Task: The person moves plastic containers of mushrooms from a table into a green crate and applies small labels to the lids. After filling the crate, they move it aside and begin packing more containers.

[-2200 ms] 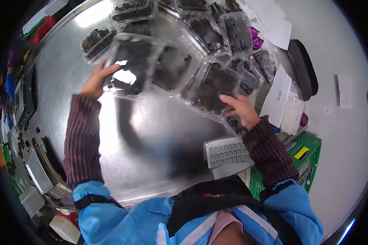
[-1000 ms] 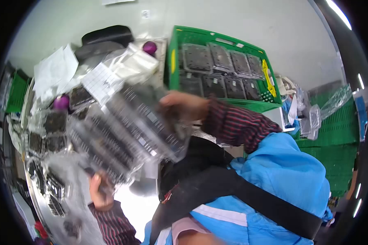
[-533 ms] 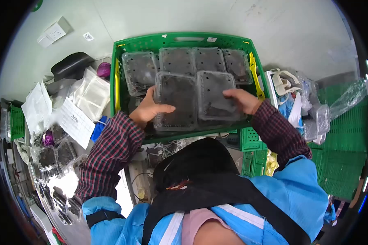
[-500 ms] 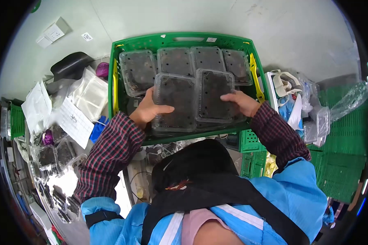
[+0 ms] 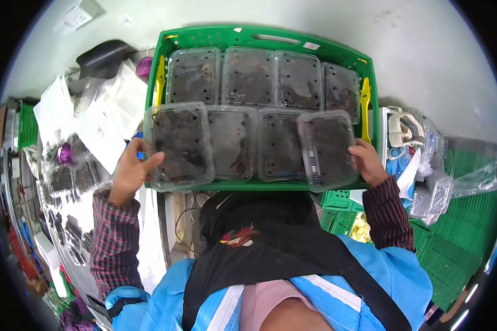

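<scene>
A clear plastic clamshell box [image 5: 182,143] with dark contents is gripped at its left edge by my left hand [image 5: 131,170], thumb on top. My right hand [image 5: 368,161] grips the right edge of a similar clamshell box [image 5: 330,150], which is slightly tilted. Both boxes are at the front of a green crate [image 5: 215,34], the left one overlapping its left wall. Between them lie two more clamshell boxes, a left one [image 5: 232,140] and a right one [image 5: 279,146], the latter partly covered by my right-hand box. Behind is a row of several filled boxes [image 5: 249,77]. My fingers under the held boxes are hidden.
Yellow handles [image 5: 365,110] line the crate's sides. At left lie white papers [image 5: 55,110] and more clear boxes [image 5: 61,177]. To the right are a white strap [image 5: 407,129], plastic wrapping [image 5: 469,182] and stacked green crates [image 5: 453,259]. A pale wall [image 5: 425,49] rises behind.
My hands have moved apart, carrying the two front boxes outward to left and right. Two boxes beneath now show between them. The camera view has shifted slightly.
</scene>
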The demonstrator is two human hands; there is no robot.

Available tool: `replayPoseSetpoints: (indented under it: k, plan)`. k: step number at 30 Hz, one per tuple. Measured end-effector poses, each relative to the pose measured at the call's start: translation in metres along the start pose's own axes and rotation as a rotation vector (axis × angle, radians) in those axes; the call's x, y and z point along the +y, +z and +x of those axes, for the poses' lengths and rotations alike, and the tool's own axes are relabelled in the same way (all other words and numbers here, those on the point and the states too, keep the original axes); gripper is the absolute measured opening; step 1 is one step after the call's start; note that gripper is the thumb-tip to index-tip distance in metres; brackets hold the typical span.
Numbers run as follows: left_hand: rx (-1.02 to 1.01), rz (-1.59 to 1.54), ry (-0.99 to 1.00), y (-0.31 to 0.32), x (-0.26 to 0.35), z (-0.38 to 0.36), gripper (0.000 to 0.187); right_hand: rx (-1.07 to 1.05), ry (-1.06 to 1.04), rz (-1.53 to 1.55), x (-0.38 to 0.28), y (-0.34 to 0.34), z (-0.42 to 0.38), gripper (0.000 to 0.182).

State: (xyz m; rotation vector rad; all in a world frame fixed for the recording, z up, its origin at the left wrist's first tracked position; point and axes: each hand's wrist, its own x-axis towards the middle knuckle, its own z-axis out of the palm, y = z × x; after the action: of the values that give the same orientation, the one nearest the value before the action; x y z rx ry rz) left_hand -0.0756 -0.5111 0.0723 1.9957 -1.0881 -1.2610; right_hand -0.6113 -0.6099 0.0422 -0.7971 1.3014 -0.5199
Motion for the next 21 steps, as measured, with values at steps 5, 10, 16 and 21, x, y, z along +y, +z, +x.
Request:
replayPoseSetpoints:
  k: [5, 10, 16, 21]
  plan:
    - [0.23, 0.588, 0.343, -0.001, -0.013, 0.009, 0.038, 0.177, -0.017, -0.016, 0.016, -0.008, -0.011, 0.032]
    - [0.41, 0.791, 0.456, 0.051, -0.017, 0.008, 0.059, 0.27, -0.148, -0.634, 0.042, -0.03, 0.018, 0.053]
    - [0.529, 0.675, 0.536, 0.085, -0.023, -0.005, 0.051, 0.482, -0.67, -1.187, 0.003, 0.009, 0.043, 0.06]
    - [0.792, 0.063, 0.634, 0.01, -0.105, -0.054, 0.037, 0.186, -0.798, -0.81, -0.038, 0.17, 0.031, 0.052]
